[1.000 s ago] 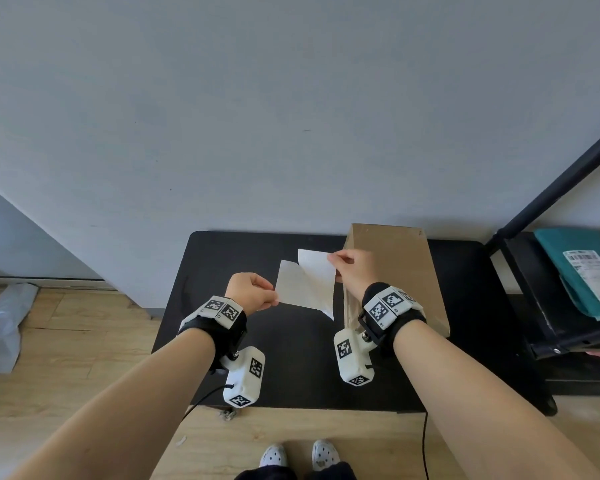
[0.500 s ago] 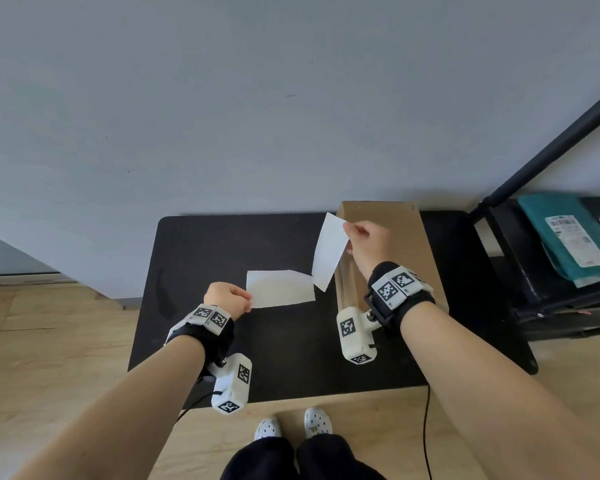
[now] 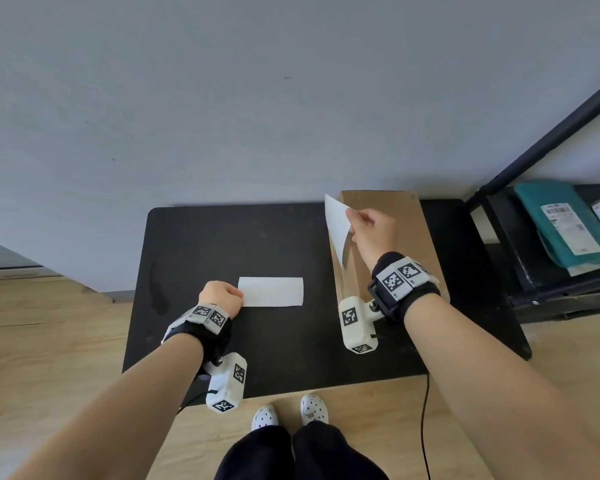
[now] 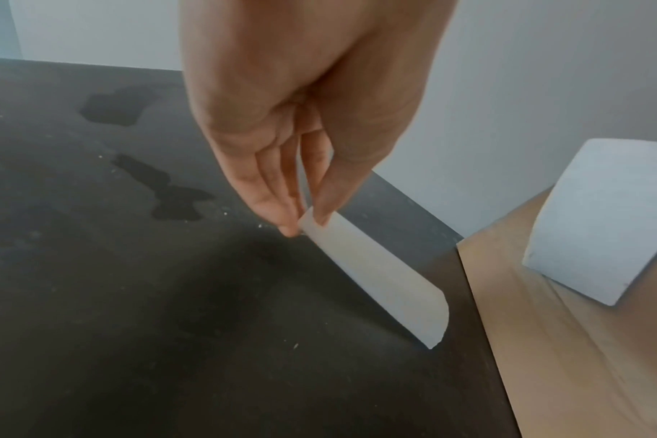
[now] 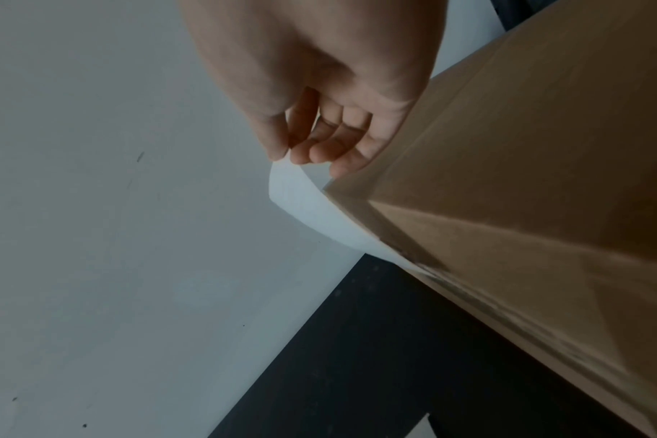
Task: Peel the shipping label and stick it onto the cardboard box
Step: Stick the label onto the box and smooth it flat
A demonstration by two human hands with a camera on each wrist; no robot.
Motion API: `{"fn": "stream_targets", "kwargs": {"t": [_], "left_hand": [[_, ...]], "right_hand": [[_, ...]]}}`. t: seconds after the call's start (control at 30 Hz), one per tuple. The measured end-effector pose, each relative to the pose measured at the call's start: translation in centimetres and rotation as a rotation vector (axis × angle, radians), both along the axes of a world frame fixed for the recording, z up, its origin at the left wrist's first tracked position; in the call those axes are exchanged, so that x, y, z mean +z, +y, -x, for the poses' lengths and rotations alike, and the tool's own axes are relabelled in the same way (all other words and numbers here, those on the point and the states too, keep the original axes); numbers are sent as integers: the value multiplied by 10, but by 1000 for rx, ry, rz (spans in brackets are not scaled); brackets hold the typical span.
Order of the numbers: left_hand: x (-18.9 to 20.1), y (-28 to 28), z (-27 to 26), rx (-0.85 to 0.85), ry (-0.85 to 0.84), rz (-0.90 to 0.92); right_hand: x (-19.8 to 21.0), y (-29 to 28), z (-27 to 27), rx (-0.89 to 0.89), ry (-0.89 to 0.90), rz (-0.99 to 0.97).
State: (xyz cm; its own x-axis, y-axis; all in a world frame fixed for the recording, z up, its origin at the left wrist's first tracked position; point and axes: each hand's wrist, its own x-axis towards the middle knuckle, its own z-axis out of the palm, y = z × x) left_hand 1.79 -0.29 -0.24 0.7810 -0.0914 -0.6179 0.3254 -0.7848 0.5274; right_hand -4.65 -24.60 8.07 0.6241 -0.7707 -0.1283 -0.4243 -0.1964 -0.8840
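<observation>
Right hand [image 3: 373, 230] pinching the peeled label [image 3: 336, 225] should lower it flat onto the cardboard box [image 3: 420, 244], while left hand [image 3: 222, 297] pinches the backing sheet [image 3: 272, 292] at centre frame

Both hands pinch with thumb and fingertips, left [image 3: 221, 297] low, right [image 3: 373, 230] raised farther forward.

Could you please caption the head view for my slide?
Right hand carries peeled label to cardboard box; left hand pinches backing sheet.

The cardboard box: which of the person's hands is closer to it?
Right. The right hand hangs over the cardboard box, pinching a white sheet. The left hand is off to its left over the black table, pinching another white sheet.
</observation>
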Motion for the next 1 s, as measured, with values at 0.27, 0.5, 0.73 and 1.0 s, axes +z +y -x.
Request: {"fn": "stream_targets", "kwargs": {"t": [0.27, 0.5, 0.73, 1.0], "left_hand": [[68, -37, 1, -262, -283, 135], [117, -69, 12, -414, -539, 148], [137, -80, 20, -422, -621, 166], [150, -107, 22, -281, -453, 378]], "right_hand": [[23, 28, 3, 29, -11, -87], [51, 47, 6, 61, -94, -191], [72, 45, 18, 68, -134, -212], [83, -3, 41, 90, -141, -166]]}}
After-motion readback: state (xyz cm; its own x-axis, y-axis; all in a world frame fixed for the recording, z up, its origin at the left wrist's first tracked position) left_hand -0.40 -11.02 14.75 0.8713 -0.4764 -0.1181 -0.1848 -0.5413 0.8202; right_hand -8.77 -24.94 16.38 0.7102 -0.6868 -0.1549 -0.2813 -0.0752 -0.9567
